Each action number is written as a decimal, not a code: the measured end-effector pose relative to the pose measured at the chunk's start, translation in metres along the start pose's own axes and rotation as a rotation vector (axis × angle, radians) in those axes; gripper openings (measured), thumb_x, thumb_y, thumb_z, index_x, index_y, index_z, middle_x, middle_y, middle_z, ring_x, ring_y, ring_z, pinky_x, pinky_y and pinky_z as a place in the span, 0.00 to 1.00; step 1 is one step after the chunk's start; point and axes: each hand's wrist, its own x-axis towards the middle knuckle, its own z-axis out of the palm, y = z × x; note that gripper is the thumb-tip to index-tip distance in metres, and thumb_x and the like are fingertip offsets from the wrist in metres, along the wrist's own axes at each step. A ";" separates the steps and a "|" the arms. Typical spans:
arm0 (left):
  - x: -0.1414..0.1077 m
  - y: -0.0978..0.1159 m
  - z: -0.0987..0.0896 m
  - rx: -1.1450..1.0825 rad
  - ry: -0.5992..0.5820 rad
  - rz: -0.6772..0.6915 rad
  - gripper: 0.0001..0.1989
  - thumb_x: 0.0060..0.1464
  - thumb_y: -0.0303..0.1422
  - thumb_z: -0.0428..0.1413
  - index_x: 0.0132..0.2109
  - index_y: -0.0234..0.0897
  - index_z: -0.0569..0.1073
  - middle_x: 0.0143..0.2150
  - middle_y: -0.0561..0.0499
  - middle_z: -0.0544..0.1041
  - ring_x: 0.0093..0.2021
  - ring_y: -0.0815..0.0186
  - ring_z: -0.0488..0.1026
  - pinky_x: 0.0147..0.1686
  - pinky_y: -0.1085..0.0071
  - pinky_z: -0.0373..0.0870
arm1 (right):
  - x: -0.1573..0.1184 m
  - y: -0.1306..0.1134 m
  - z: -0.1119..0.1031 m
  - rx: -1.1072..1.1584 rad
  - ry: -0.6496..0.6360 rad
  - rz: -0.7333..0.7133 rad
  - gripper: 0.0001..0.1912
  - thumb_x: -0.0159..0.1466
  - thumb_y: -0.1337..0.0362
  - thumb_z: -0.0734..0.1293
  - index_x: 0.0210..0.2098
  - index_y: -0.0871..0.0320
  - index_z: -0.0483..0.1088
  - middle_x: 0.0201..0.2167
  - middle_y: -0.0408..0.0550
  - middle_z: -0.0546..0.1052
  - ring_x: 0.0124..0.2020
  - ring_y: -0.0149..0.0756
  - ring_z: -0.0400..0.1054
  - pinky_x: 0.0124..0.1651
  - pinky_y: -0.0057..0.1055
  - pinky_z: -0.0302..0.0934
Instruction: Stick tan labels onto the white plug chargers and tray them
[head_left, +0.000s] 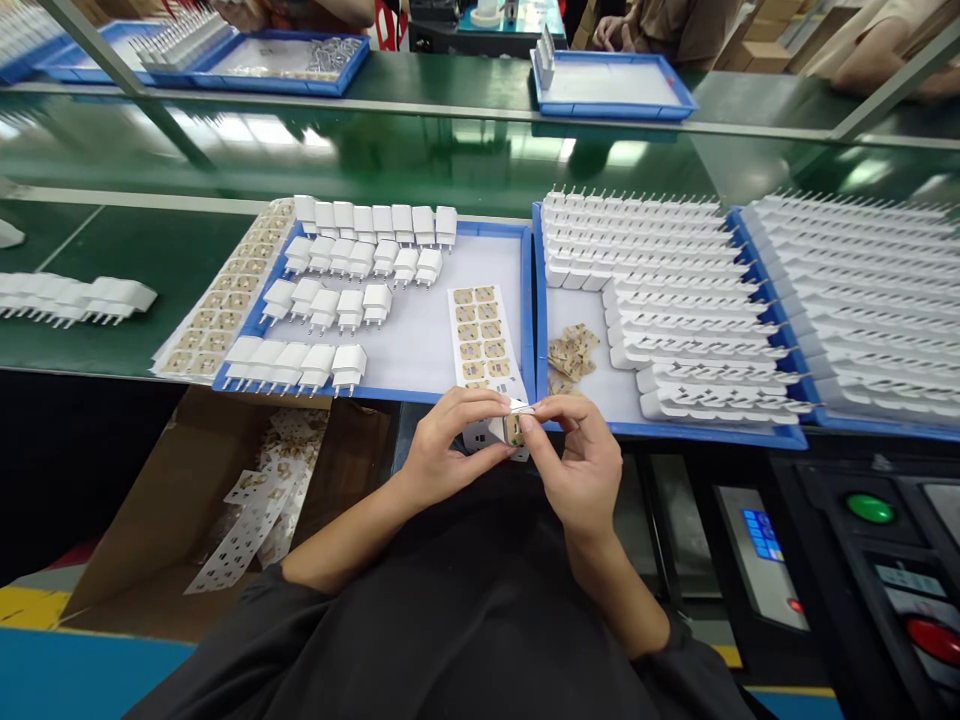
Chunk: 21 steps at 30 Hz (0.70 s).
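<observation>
My left hand (455, 440) is closed on a white charger (496, 430), at the front edge of the left blue tray (420, 393). The fingers of my right hand (574, 455) pinch at the charger's right side, beside a tan and green patch on it; anything thin between those fingers is too small to make out. Just beyond my hands lies a sheet of tan stickers (480, 335). Rows of white plug chargers (322, 308) stand on the left part of that tray.
A right blue tray (675, 430) holds rows of white chargers and crumpled tan pieces (572, 355). Stacked sticker sheets (225, 290) lie left. Below are a cardboard box (142, 540) with scraps and a machine panel (870, 540). People sit across the green line (420, 150).
</observation>
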 end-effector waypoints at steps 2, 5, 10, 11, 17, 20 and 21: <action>0.000 -0.001 0.000 0.005 0.004 0.017 0.21 0.54 0.27 0.68 0.54 0.40 0.75 0.48 0.44 0.81 0.49 0.60 0.79 0.50 0.63 0.78 | 0.001 -0.003 0.000 -0.087 -0.007 -0.084 0.05 0.66 0.70 0.70 0.38 0.53 0.72 0.33 0.43 0.76 0.38 0.36 0.73 0.44 0.37 0.69; -0.002 -0.003 0.001 0.004 0.021 0.052 0.20 0.55 0.28 0.68 0.54 0.40 0.75 0.47 0.44 0.81 0.47 0.60 0.80 0.48 0.64 0.78 | 0.005 -0.005 -0.002 -0.251 0.024 -0.228 0.09 0.64 0.70 0.72 0.42 0.53 0.72 0.36 0.45 0.76 0.39 0.38 0.72 0.46 0.38 0.70; -0.007 -0.005 0.004 -0.026 0.088 0.027 0.21 0.54 0.27 0.68 0.53 0.41 0.74 0.48 0.44 0.80 0.48 0.61 0.79 0.49 0.63 0.78 | 0.010 0.007 -0.006 -0.029 0.018 0.044 0.05 0.68 0.63 0.69 0.44 0.53 0.73 0.42 0.48 0.74 0.43 0.38 0.72 0.46 0.38 0.71; -0.008 -0.005 0.005 -0.024 0.105 0.022 0.22 0.53 0.26 0.68 0.54 0.41 0.73 0.48 0.44 0.79 0.49 0.61 0.79 0.50 0.63 0.78 | 0.010 0.010 -0.005 0.103 -0.029 0.117 0.05 0.69 0.63 0.67 0.44 0.53 0.73 0.42 0.48 0.75 0.45 0.39 0.73 0.47 0.38 0.71; -0.006 -0.003 0.011 0.078 0.133 0.083 0.23 0.53 0.24 0.68 0.54 0.40 0.73 0.47 0.46 0.78 0.48 0.62 0.78 0.48 0.65 0.78 | 0.001 0.010 0.009 0.551 -0.164 0.277 0.09 0.66 0.65 0.70 0.46 0.49 0.74 0.50 0.46 0.77 0.54 0.39 0.72 0.55 0.37 0.69; -0.006 -0.005 0.013 0.115 0.150 0.126 0.21 0.54 0.25 0.67 0.53 0.41 0.72 0.47 0.48 0.77 0.46 0.64 0.78 0.46 0.65 0.79 | -0.002 0.007 0.013 0.607 -0.122 0.324 0.08 0.65 0.66 0.70 0.43 0.48 0.75 0.49 0.44 0.77 0.53 0.37 0.72 0.56 0.36 0.68; -0.006 -0.005 0.014 0.126 0.156 0.141 0.20 0.54 0.25 0.67 0.52 0.41 0.72 0.47 0.48 0.77 0.45 0.64 0.78 0.45 0.65 0.79 | -0.002 0.006 0.014 0.622 -0.113 0.338 0.07 0.65 0.66 0.70 0.42 0.48 0.76 0.48 0.44 0.77 0.52 0.36 0.72 0.56 0.35 0.67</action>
